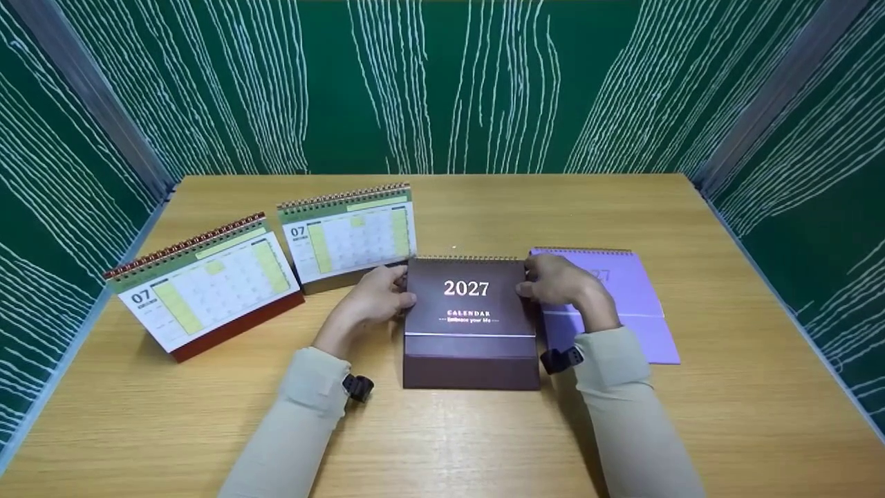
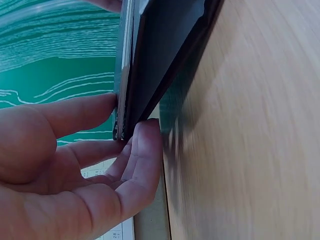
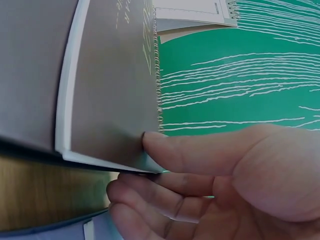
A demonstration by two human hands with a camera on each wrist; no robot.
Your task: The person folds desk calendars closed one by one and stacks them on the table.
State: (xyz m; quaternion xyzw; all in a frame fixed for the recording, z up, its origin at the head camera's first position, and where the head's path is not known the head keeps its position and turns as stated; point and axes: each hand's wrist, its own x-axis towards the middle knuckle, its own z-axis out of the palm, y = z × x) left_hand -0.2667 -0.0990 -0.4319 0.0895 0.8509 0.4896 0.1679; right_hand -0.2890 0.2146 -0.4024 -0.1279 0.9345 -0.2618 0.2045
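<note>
Here, left grip (image 1: 375,294) and right grip (image 1: 563,281) flank the brown calendar (image 1: 471,308).

The head view is looking forward and down from farther off, over the wooden table (image 1: 456,443). The left wrist view is closely facing the side of the brown calendar (image 1: 470,346), the table lying at three o'clock; the right is closely facing its cover (image 3: 107,100), green wall (image 3: 210,60) showing at two. All three are sharing the calendar.
</note>
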